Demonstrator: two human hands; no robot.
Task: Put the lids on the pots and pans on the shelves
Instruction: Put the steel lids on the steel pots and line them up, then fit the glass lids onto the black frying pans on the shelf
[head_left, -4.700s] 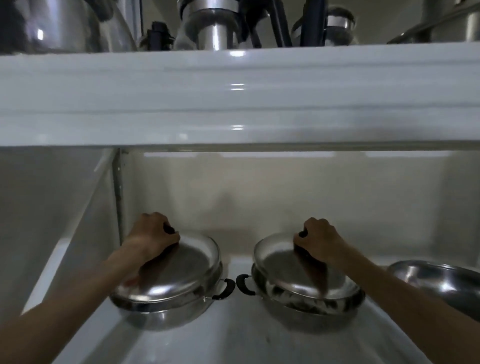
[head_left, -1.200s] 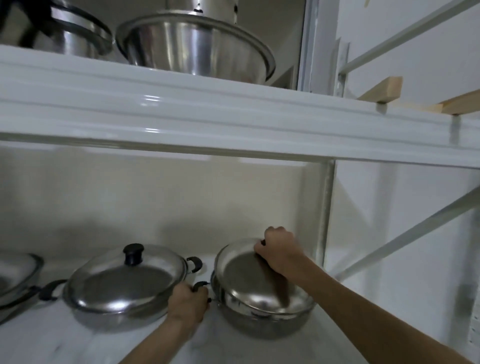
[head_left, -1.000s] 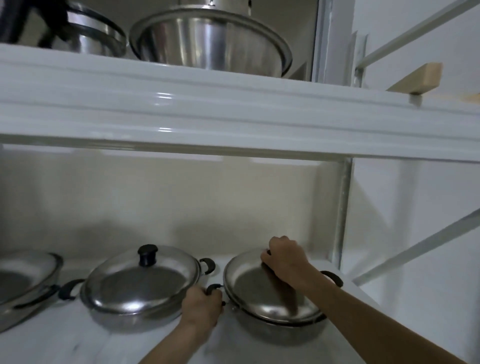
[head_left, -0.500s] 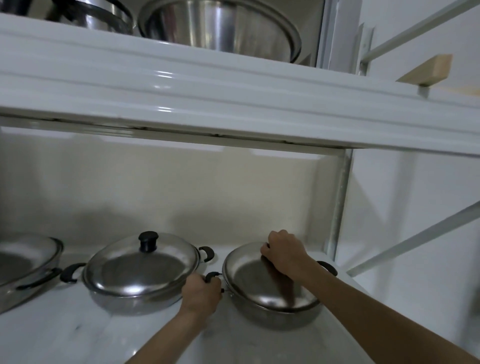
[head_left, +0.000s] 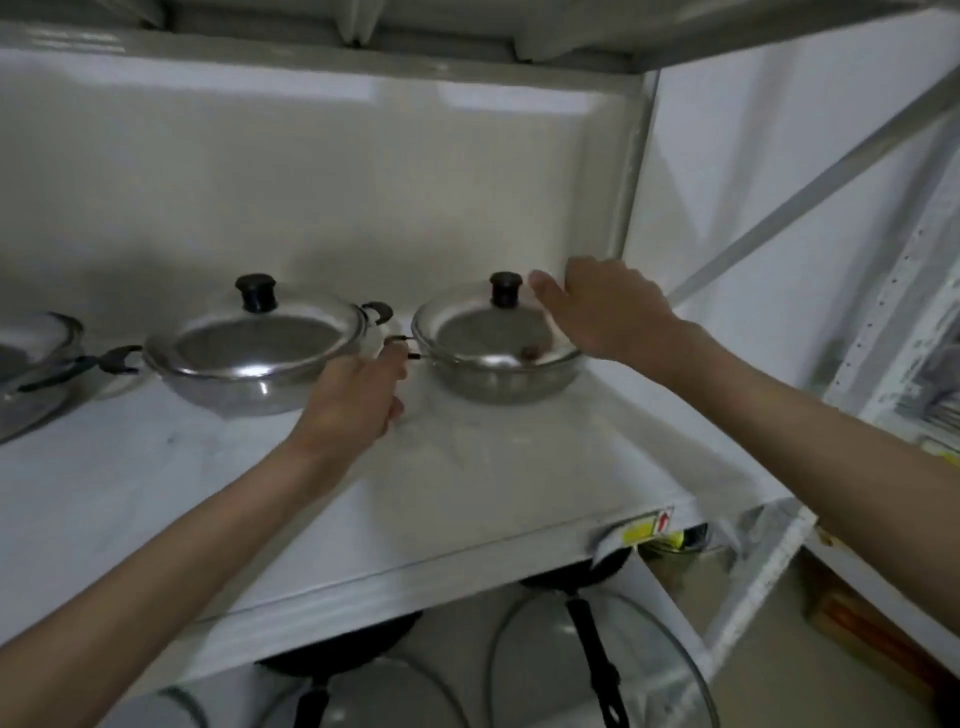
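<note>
Right round steel pan with black-knobbed steel lid on white shelf. Left hand curled at pan's left handle, grip unclear. Right hand spread, resting on lid's right edge. Second lidded steel pan left of it.

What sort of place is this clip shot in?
Probably a cookware storeroom or shop stockroom: white metal shelf racking, lidded steel pots in a row, and glass lids with black pans stored below.

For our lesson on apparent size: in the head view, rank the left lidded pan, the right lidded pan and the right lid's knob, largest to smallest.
1. Left pan
2. Right pan, slightly smaller; part hidden by the right hand, so unsure
3. Knob, clearly smallest
</note>
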